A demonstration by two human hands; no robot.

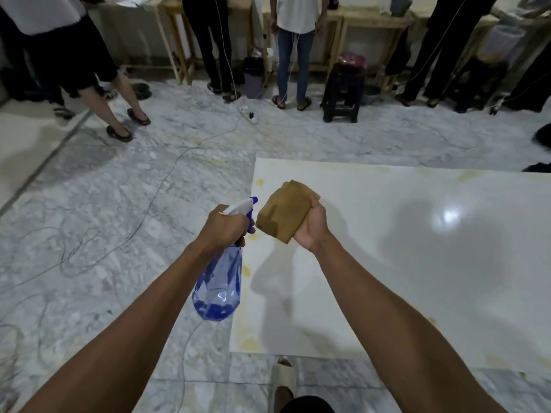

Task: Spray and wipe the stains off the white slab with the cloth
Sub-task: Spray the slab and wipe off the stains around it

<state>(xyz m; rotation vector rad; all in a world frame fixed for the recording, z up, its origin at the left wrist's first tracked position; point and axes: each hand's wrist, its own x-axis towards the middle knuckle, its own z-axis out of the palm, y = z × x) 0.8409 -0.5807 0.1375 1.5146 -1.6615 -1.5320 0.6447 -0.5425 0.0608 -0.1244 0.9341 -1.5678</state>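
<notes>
The left hand (222,226) grips a blue spray bottle (219,281); just right of it, the right hand (310,226) holds a folded brown cloth (283,211) above the stained white slab (417,263).

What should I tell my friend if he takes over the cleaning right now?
Left hand: grips the blue spray bottle by its trigger head, held in the air over the slab's left edge, nozzle pointing toward the cloth.
Right hand: holds the folded brown cloth up above the white slab, not touching it.
Done: hard to tell; the middle of the slab looks clean and glossy.
Left: yellowish stains show along the left edge, the near left corner and the far edge. Spray those, then wipe them with the cloth.
</notes>
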